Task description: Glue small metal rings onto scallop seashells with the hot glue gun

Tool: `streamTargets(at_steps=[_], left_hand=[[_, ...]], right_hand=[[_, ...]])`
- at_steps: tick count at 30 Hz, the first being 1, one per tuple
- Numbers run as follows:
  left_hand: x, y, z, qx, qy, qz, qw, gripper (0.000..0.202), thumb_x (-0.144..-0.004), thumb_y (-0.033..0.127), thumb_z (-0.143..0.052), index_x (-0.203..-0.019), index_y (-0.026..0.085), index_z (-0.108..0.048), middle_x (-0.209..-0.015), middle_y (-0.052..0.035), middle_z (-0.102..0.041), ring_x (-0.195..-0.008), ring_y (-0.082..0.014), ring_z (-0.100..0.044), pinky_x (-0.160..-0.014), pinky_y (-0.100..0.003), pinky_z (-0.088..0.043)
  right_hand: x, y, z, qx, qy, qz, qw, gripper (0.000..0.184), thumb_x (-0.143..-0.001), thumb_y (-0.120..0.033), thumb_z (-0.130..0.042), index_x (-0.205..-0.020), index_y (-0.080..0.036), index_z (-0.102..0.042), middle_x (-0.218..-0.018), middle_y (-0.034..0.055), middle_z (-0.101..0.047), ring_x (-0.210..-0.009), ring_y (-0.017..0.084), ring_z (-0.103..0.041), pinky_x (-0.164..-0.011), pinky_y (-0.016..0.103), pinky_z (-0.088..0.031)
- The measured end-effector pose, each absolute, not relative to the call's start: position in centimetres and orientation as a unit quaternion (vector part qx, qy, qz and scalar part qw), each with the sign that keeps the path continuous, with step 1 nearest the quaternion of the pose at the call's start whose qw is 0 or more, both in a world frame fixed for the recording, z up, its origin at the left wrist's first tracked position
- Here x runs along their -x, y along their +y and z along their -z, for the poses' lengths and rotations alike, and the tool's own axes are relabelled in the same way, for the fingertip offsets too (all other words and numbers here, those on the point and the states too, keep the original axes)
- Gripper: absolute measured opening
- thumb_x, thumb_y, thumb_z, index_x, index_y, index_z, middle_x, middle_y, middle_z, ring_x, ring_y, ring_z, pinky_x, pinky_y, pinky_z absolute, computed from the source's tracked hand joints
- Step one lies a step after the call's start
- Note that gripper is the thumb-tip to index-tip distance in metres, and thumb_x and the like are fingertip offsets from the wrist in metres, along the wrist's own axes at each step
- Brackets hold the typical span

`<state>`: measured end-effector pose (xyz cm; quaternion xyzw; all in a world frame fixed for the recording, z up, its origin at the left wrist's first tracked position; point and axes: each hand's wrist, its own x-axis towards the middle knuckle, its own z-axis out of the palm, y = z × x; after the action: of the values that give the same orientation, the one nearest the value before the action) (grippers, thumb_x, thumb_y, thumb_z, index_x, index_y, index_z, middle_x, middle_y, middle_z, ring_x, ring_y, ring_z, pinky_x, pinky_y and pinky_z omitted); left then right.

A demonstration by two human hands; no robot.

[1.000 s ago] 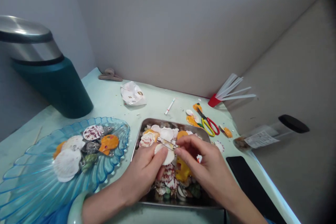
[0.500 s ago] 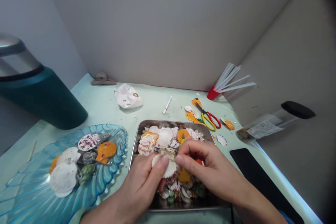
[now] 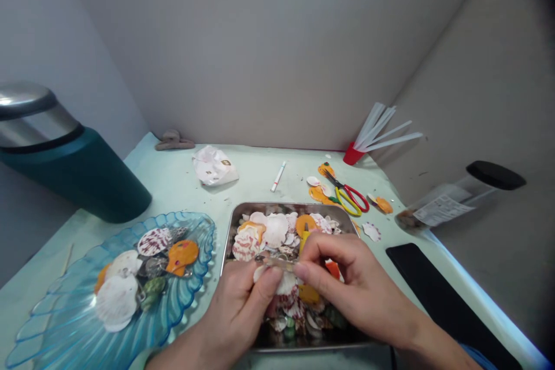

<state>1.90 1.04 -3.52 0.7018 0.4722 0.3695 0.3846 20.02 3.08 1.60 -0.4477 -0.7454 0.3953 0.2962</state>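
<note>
Over the metal tray (image 3: pixel 226 237), my left hand (image 3: pixel 245 295) pinches a white scallop shell (image 3: pixel 287 284) between thumb and fingers. Close against the shell's right edge, my right hand (image 3: pixel 342 277) has its thumb and forefinger pressed together. Whatever sits in that pinch is too small and covered to make out. Beneath both hands the tray holds a heap of shells, among them a red-streaked scallop shell (image 3: pixel 247 244). An orange ring-shaped piece (image 3: pixel 306 224) and a yellow-handled tool (image 3: pixel 304 237) lie there too, partly hidden by my right hand.
Left stands a blue scalloped glass dish (image 3: pixel 182 306) with shells, beside a green bottle (image 3: pixel 99 176). Behind the tray lie a crumpled wrapper (image 3: pixel 214 166), a marker (image 3: pixel 278 176) and red-and-yellow-handled pliers (image 3: pixel 351 199). A red cup of strips (image 3: pixel 353 154), a jar (image 3: pixel 451 202) and a black slab (image 3: pixel 433 289) are right.
The whole view has shifted slightly, with most things sitting a little lower and further right. Both hands keep their grips close together, with small finger movements at the shell.
</note>
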Motion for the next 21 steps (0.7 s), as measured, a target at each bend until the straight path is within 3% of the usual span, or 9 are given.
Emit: streamTargets(at_steps=[12, 16, 21], left_hand=[[-1.8, 0.8, 3.4, -0.676, 0.481, -0.372, 0.417, 0.05, -0.093, 0.04, -0.036, -0.05, 0.018, -0.048, -0.046, 0.0029, -0.045, -0.043, -0.0097, -0.042, -0.046, -0.023, -0.031], [-2.0, 0.9, 3.0, -0.641, 0.485, -0.361, 0.473, 0.052, -0.094, 0.042, -0.033, -0.051, 0.018, -0.048, -0.048, 0.0029, -0.046, -0.047, -0.0104, -0.045, -0.05, -0.022, -0.034], [-2.1, 1.1, 2.8, -0.615, 0.501, -0.346, 0.501, 0.053, -0.096, 0.042, -0.031, -0.052, 0.018, -0.048, -0.048, 0.0037, -0.045, -0.049, -0.0103, -0.045, -0.052, -0.022, -0.033]], right_hand=[[-19.6, 3.0, -0.9, 0.43, -0.715, -0.454, 0.313, 0.024, -0.085, -0.027, -0.055, -0.064, -0.018, -0.05, -0.059, -0.0047, -0.047, -0.056, 0.01, -0.043, -0.051, 0.021, -0.035], [-19.7, 3.3, -1.0, 0.444, -0.743, -0.408, 0.29, 0.025, -0.087, -0.029, -0.055, -0.065, -0.018, -0.052, -0.06, -0.0043, -0.05, -0.056, 0.01, -0.045, -0.053, 0.022, -0.036], [-20.0, 3.6, -0.5, 0.433, -0.785, -0.301, 0.327, 0.012, -0.084, -0.027, -0.065, -0.091, -0.02, -0.059, -0.074, -0.0025, -0.057, -0.066, 0.012, -0.053, -0.063, 0.025, -0.042]])
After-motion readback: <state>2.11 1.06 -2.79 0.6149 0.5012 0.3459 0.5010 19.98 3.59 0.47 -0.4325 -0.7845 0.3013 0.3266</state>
